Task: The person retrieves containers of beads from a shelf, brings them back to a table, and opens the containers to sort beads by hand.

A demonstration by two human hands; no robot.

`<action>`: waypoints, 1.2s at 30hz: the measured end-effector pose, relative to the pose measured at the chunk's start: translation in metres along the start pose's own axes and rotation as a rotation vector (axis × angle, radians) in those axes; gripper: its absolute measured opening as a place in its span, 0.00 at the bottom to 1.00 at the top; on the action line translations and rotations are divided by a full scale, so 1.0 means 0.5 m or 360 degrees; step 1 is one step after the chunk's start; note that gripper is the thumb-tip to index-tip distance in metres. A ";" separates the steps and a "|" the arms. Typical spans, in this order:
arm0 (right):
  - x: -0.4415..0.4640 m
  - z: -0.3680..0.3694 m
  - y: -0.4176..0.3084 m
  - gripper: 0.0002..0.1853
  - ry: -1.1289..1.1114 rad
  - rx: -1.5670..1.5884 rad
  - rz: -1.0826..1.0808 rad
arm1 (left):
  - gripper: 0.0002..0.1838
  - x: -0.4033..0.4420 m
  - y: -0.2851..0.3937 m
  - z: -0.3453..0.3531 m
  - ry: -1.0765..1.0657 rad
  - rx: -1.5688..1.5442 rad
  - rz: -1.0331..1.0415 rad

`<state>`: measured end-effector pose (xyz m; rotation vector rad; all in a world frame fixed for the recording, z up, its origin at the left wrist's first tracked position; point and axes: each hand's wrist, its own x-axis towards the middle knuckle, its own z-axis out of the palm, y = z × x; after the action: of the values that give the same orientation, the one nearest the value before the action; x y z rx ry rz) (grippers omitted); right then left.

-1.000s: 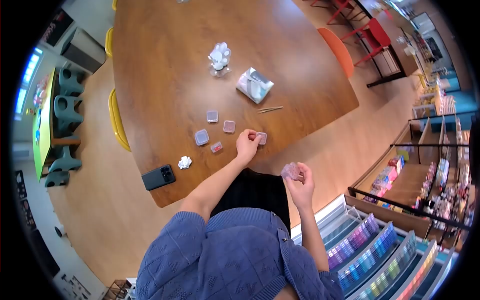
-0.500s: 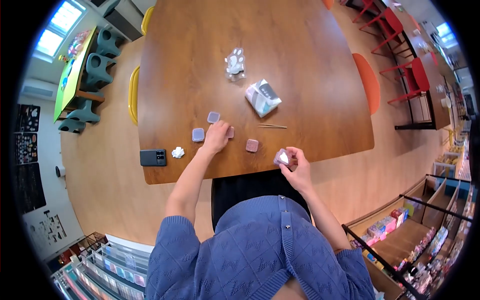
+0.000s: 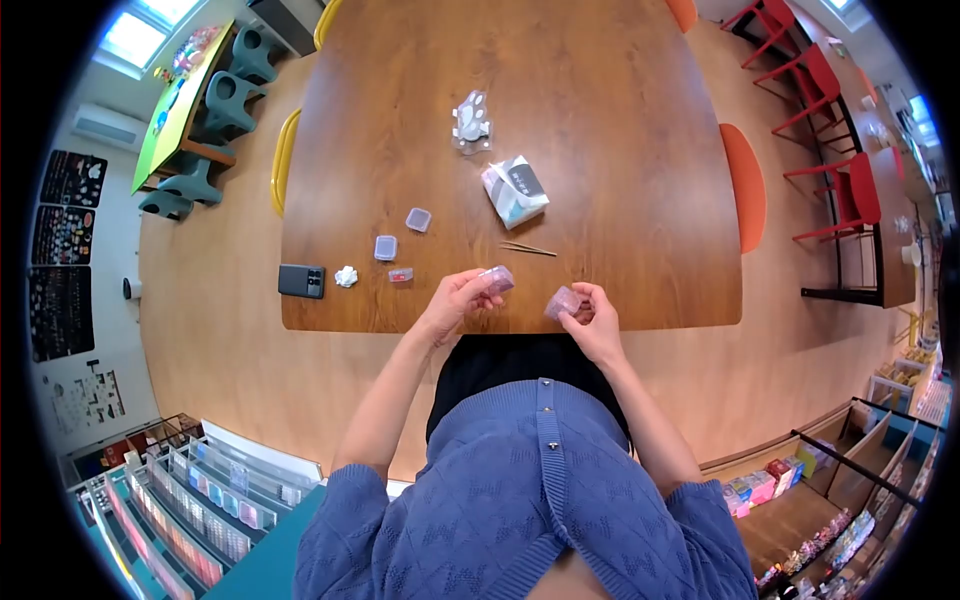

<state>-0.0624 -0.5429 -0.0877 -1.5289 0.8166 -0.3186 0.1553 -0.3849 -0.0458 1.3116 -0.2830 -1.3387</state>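
Observation:
My left hand (image 3: 462,301) is closed, pinching a small clear plastic box (image 3: 497,279) with pinkish contents above the table's near edge. A second small clear box (image 3: 563,302), also pinkish, is gripped between the thumb and fingers of my right hand (image 3: 596,322). The two boxes are close together but apart. To the left on the table lie two small lilac-tinted boxes (image 3: 385,247) and a small clear box with red in it (image 3: 400,275). Beyond my hands is a pair of thin golden sticks or tweezers (image 3: 528,248).
On the wooden table (image 3: 620,150) are a tissue pack (image 3: 516,192), a clear paw-shaped item (image 3: 472,122), a crumpled white tissue (image 3: 346,276) and a black phone (image 3: 302,281). Yellow and orange chairs (image 3: 743,188) flank it. Shelves of small goods (image 3: 190,510) stand behind me on both sides.
My left hand has moved right from beside the lilac boxes and now holds a pinkish box. The pinkish box between my hands has left the table. The view has shifted slightly.

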 end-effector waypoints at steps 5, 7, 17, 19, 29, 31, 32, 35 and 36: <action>0.045 0.044 0.085 0.26 0.0094 -0.0139 0.0070 | 0.16 -0.017 0.001 0.004 -0.0059 -0.0215 -0.0016; 0.067 0.071 0.096 0.26 0.0243 -0.0519 -0.0295 | 0.17 -0.029 0.013 0.012 0.0105 0.0172 0.0103; 0.072 0.128 0.069 0.35 0.0322 -0.1143 -0.0534 | 0.22 -0.014 -0.103 -0.132 0.0521 0.2081 0.0788; 0.072 0.133 0.058 0.36 0.0341 -0.1243 -0.0512 | 0.21 -0.002 -0.126 -0.156 0.0524 0.2179 0.0848; 0.036 0.142 0.012 0.24 0.0373 -0.1012 -0.0379 | 0.24 0.002 -0.133 -0.154 0.0803 0.2095 0.1094; 0.004 0.157 -0.014 0.23 0.0347 -0.0820 -0.0286 | 0.25 -0.007 -0.126 -0.116 0.0698 0.1591 0.0907; -0.012 0.168 -0.024 0.23 0.0359 -0.0839 -0.0453 | 0.20 -0.011 -0.101 -0.086 0.0433 0.1009 0.0317; -0.042 0.210 -0.050 0.21 0.0365 -0.0945 -0.0810 | 0.23 0.009 -0.121 -0.040 -0.0174 -0.0603 -0.0498; -0.050 0.223 -0.055 0.20 0.0356 -0.1034 -0.0856 | 0.25 0.020 -0.148 -0.036 -0.0336 -0.0819 -0.0508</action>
<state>-0.0002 -0.4442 -0.0717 -2.3591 0.6995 -0.6725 0.1333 -0.3622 -0.1155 0.8022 0.1337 -1.6851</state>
